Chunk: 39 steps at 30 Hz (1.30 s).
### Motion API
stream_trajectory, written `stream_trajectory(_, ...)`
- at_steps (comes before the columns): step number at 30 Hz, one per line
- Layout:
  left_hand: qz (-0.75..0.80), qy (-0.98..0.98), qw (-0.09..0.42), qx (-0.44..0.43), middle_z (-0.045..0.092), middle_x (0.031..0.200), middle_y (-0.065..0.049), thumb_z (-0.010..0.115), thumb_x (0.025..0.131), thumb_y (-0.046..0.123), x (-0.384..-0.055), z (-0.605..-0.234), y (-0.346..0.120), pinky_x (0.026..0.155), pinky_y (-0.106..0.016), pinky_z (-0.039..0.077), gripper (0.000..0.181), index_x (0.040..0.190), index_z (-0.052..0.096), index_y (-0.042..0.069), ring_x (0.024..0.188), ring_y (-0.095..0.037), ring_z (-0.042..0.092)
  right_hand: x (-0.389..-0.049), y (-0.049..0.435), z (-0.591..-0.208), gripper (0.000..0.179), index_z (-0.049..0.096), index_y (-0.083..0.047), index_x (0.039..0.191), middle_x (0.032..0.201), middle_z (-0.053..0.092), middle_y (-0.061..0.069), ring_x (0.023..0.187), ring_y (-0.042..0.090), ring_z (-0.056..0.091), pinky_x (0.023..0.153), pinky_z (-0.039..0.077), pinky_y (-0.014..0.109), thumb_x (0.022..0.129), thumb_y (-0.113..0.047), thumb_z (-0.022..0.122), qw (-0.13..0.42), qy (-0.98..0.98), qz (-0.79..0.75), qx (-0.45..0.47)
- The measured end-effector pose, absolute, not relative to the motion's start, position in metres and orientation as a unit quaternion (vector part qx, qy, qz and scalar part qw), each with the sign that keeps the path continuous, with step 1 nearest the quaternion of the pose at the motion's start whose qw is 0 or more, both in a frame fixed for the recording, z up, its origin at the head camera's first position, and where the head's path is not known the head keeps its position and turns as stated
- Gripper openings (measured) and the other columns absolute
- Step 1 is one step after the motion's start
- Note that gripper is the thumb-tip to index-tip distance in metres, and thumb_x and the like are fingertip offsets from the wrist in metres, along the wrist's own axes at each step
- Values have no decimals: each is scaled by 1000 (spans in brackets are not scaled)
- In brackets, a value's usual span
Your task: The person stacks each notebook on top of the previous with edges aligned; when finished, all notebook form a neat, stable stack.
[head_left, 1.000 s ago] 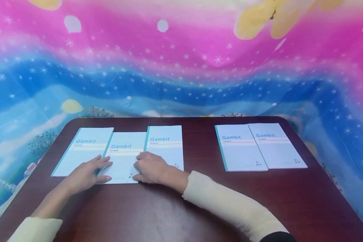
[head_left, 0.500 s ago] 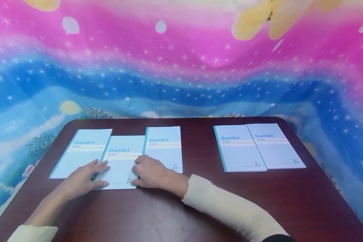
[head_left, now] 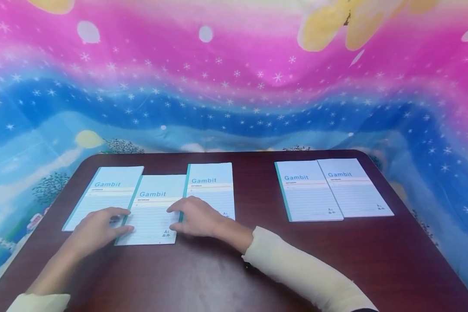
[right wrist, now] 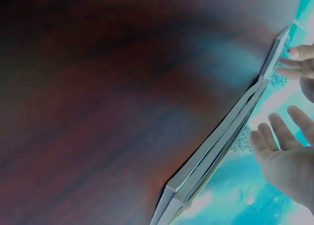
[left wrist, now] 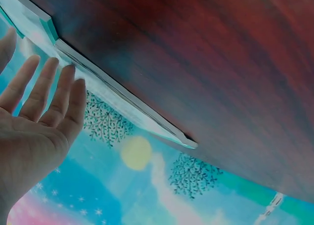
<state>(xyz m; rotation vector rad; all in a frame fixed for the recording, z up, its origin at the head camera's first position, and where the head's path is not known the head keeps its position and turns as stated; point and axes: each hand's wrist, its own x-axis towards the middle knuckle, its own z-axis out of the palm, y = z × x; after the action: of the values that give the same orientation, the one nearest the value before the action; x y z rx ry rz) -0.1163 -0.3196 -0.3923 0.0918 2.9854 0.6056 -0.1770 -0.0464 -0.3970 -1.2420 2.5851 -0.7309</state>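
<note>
A white notebook with blue "Gambit" lettering lies flat on the table, set a little nearer than the notebooks on either side. My left hand hovers at its left edge, over the lower part of the left notebook. At the right edge is my right hand, partly covering the notebook to the right. Loosely extended fingers show in the left wrist view, with nothing between them. Seen from the right wrist, the right fingers are likewise spread and empty, beside the notebooks' page edges.
Farther right on the dark brown table lie two more Gambit notebooks, one with a green spine and another against its right side. A colourful printed cloth hangs behind and around the table.
The middle notebook has slid toward the person, out of line with its neighbours. Both hands have since loosened from its edges, the left shifting left and the right opening its fingers.
</note>
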Motion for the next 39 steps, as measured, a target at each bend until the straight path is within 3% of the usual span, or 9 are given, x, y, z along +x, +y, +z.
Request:
stream_trajectory(7, 227, 972, 50, 15, 71, 104, -22, 82, 85, 28, -116, -392, -329, 72, -55, 55, 48, 116, 69, -5, 93, -40, 68, -181, -31, -396, 43, 67, -11, 133, 118, 72, -3, 96, 0, 66, 83, 51, 15, 93, -26, 75, 157, 843, -368, -360)
stream_trajectory(13, 252, 966, 65, -2, 73, 96, -14, 80, 88, 30, -115, -393, -337, 69, -52, 57, 37, 103, 70, -2, 90, -39, 70, -180, -27, -399, 37, 71, -10, 123, 94, 73, -11, 81, -3, 67, 78, 52, 16, 92, -28, 76, 183, 836, -398, -332)
stream_trajectory(19, 258, 961, 91, -24, 72, 92, -12, 79, 89, 32, -116, -394, -341, 68, -49, 56, 39, 103, 70, -3, 89, -38, 69, -177, -27, -399, 21, 74, -9, 104, 79, 73, -8, 64, 13, 70, 63, 56, 24, 90, -24, 77, 220, 828, -433, -280)
stream_trajectory(27, 281, 948, 143, -48, 72, 91, -10, 77, 90, 38, -117, -393, -344, 67, -46, 56, 44, 103, 69, -3, 80, -26, 68, -170, -27, -400, 11, 76, -5, 90, 77, 75, 9, 72, 23, 75, 68, 60, 28, 88, -15, 80, 323, 772, -519, -173)
stream_trajectory(33, 304, 938, 160, -53, 72, 91, -9, 78, 89, 38, -117, -392, -342, 67, -44, 57, 46, 104, 67, -5, 79, -24, 69, -167, -28, -401, 14, 76, 2, 94, 86, 75, 16, 83, 29, 75, 72, 62, 35, 87, -9, 79, 356, 727, -571, -133)
stream_trajectory(39, 324, 927, 173, -71, 72, 93, -13, 76, 91, 38, -116, -389, -342, 68, -43, 56, 51, 109, 65, -8, 78, -23, 70, -163, -33, -400, 16, 75, 5, 98, 93, 75, 14, 87, 28, 75, 74, 62, 35, 88, -8, 77, 377, 698, -596, -128)
